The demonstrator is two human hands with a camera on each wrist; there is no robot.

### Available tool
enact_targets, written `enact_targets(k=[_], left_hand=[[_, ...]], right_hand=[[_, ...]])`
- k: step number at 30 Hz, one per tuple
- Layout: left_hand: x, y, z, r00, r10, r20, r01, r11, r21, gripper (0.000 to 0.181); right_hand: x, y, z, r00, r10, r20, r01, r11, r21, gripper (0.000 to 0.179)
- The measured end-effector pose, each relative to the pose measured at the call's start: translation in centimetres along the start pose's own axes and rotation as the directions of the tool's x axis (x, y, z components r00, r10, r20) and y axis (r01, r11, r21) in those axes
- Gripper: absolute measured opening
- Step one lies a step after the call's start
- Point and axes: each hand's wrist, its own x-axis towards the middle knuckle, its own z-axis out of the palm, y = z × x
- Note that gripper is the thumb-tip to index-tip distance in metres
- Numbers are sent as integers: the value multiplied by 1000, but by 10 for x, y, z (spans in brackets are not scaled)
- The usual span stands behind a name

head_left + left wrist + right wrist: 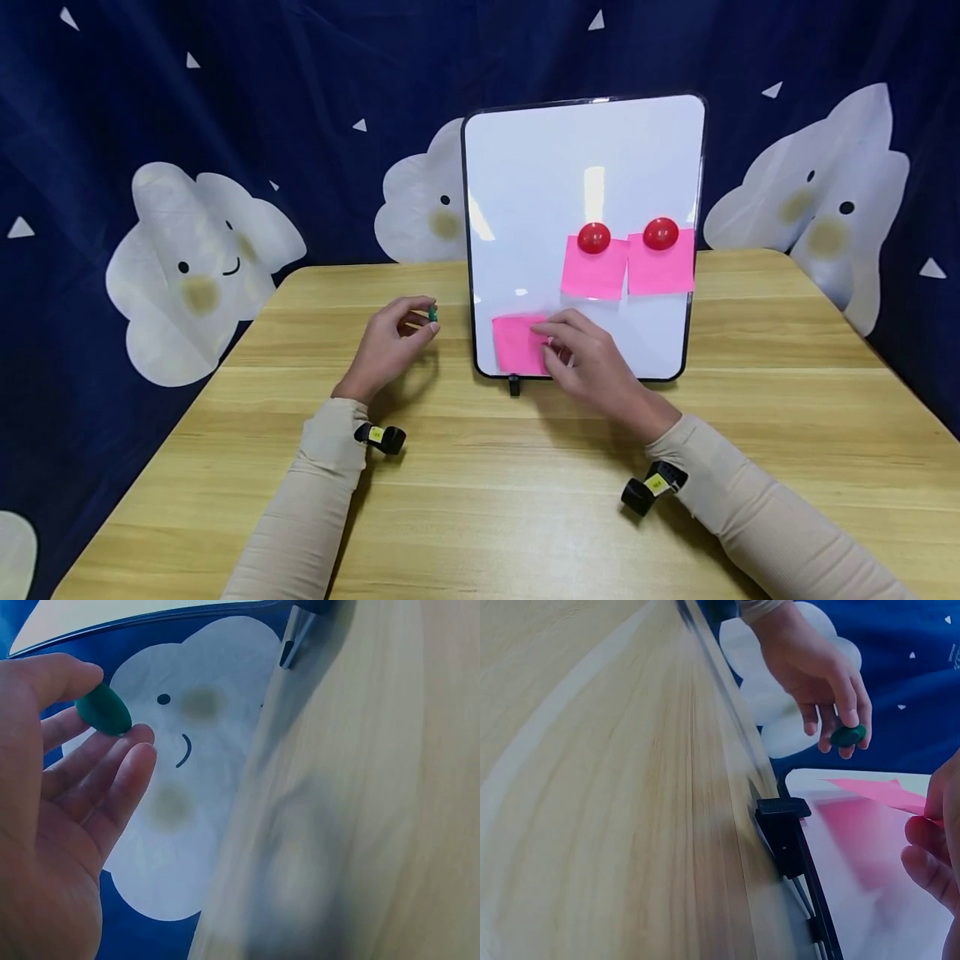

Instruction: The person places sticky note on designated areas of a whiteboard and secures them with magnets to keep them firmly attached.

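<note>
My left hand (390,346) pinches a small green oval magnet (103,710) between thumb and fingertips, just left of the whiteboard (532,175). In the right wrist view the same green magnet shows at the fingertips of the left hand (817,679). At the board's lower left, my right hand (596,367) pinches a pink sticky note (516,343) by its right edge. The right wrist view shows this note (885,793) standing off the board's surface. Higher on the right, two pink notes (595,271) hang under red round magnets (594,238).
The board stands upright on a wooden table (465,500), with a black foot (513,385) sticking out at its lower edge. A dark blue curtain (315,67) with white cloud shapes hangs behind the table. Each wrist carries a small black camera (382,437).
</note>
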Motion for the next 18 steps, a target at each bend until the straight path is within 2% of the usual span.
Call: enact_targets(k=[6, 14, 18], left_hand=[[1, 5, 0, 1000, 28, -3, -28, 1000, 0, 40], [2, 11, 2, 999, 40, -11, -40, 999, -33, 38], [2, 12, 1, 999, 42, -5, -42, 997, -59, 37]], right_hand=[[2, -1, -2, 1000, -13, -17, 13, 1000, -5, 32], [12, -3, -12, 999, 40, -25, -40, 999, -28, 26], [17, -1, -12, 999, 33, -31, -33, 999, -29, 24]])
